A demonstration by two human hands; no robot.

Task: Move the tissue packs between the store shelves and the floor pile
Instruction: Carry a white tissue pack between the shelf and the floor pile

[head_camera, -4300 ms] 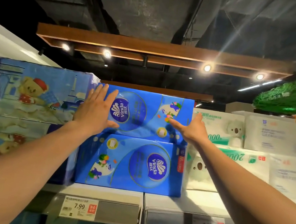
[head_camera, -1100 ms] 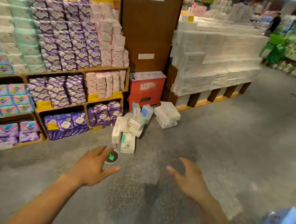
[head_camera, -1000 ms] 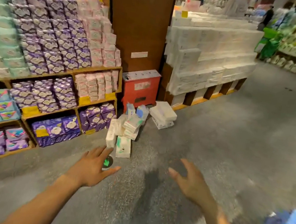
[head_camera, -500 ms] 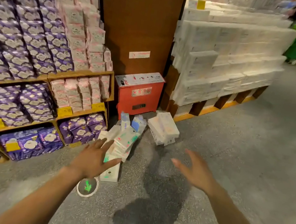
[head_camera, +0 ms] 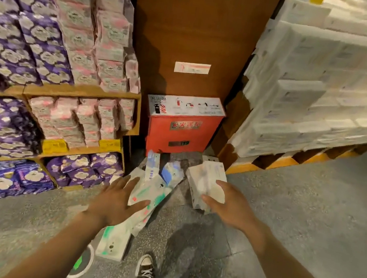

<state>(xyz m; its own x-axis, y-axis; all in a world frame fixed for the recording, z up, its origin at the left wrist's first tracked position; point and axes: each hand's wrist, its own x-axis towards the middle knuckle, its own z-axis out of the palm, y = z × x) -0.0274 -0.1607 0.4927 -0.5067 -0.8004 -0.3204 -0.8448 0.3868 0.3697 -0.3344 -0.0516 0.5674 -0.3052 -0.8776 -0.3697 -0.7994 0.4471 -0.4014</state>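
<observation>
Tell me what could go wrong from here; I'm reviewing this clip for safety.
The green-and-white packs under the left hand lean loosely on one another, so lifting one may topple the rest. One flat pack lies by the shoe, a likely trip. They also sit before the red fire box and may block it.

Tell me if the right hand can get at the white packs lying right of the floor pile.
Probably yes. The right hand is open at the near end of the white packs, with nothing between them. The left hand is over the green-printed packs, out of the way.
</observation>
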